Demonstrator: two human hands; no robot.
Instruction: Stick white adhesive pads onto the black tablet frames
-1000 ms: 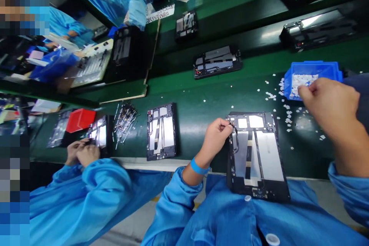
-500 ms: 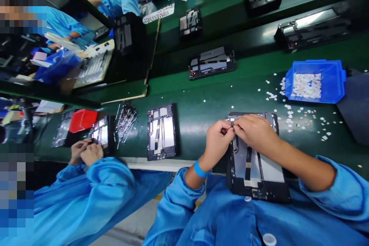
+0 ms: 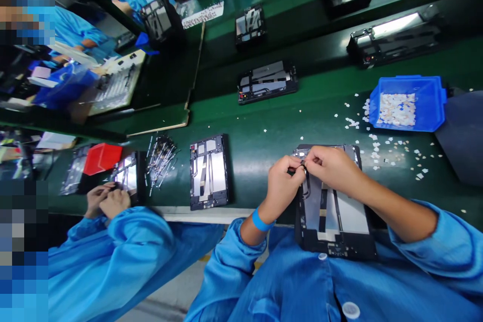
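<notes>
One open black tablet back frame (image 3: 335,221) lies at the near edge of the green worktop (image 3: 264,136). Both hands, left hand (image 3: 282,184) and right hand (image 3: 332,167), pinch their fingers together at its top left corner; what they hold is too small to tell. Beyond, one blue plastic bin (image 3: 430,105) of white bits sits right.

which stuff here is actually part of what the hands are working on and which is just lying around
In hand:
- left hand and right hand, fingertips pinched together at the top left corner of the open tablet chassis
- blue bin of small white pieces
- loose white pieces on the green mat

Lying about:
- second tablet chassis
- pile of thin metal parts
- red box by a co-worker's hands
</notes>
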